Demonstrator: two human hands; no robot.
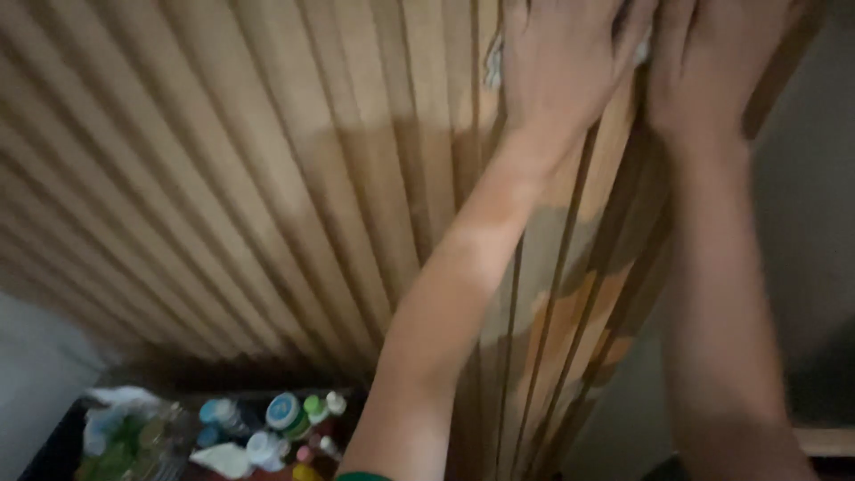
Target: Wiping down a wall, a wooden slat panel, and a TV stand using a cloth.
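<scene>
Several small bottles (285, 419) and jars crowd a dark shelf (53, 450) at the lower left. Pleated tan curtain (267, 178) fills the middle. Left hand (565, 62) presses flat on its folds, fingers spread over a pale cloth (492, 62); right hand (712, 62) lies just beside, its grip unclear.

Small capped bottles (285, 419), bottom left

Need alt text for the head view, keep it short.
Both hands, left hand and right hand, reach up and press on pleated tan blinds, with a bit of white cloth showing by the left hand. Small bottles and jars sit below at lower left.
</scene>
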